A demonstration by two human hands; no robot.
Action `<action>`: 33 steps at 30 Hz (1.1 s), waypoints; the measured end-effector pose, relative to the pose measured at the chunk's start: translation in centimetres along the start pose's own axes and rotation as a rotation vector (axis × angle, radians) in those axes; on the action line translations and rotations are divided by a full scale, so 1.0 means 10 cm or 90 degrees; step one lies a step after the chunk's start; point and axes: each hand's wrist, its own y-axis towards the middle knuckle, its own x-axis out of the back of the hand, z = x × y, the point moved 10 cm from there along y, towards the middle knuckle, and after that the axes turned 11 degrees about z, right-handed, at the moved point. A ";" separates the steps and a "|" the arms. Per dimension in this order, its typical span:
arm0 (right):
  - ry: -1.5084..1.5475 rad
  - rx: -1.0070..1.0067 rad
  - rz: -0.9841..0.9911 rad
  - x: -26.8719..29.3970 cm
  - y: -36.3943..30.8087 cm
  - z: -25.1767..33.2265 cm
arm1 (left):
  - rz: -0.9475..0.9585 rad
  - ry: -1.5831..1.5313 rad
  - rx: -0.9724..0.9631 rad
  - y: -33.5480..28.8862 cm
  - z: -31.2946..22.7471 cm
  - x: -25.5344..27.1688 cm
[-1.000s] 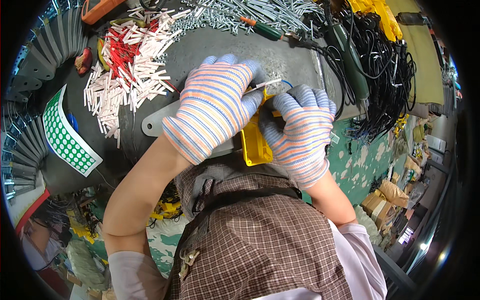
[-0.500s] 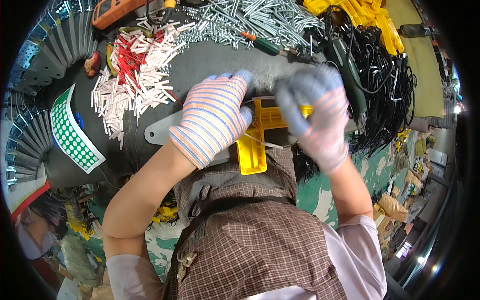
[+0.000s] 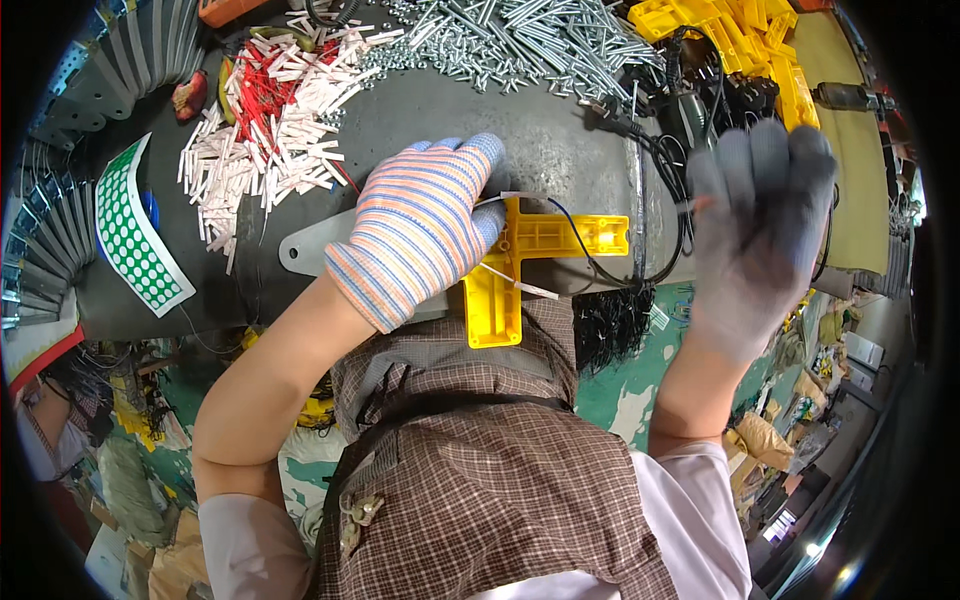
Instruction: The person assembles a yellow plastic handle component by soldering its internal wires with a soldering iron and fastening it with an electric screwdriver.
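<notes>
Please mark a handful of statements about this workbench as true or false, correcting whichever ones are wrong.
1. The left hand in a striped knit glove is at the left side of the yellow T-shaped plastic housing. True.
2. The gloved right hand touches that housing. False: it is apart from it, off to the right.
3. The pile of thin white tubes lies left of the heap of silver metal screws. True.
4. The curved green sheet with white dots lies to the right of the housing. False: it lies to the left, beyond the white tubes.
5. More yellow plastic parts are piled at the upper right. True.
</notes>
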 end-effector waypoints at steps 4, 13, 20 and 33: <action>0.896 0.022 0.263 -0.64 -0.10 0.38 | -0.003 -0.010 -0.002 0.02 -0.02 -0.03; 0.595 -0.189 0.160 -0.95 -0.27 0.34 | -0.018 -0.019 -0.041 0.01 -0.02 -0.03; 0.392 -0.295 0.089 -0.98 -0.37 0.26 | -0.020 -0.005 -0.031 -0.01 -0.06 0.03; 0.425 -0.259 0.017 -1.83 0.59 0.28 | -0.249 -0.392 -0.413 -0.32 -1.30 0.46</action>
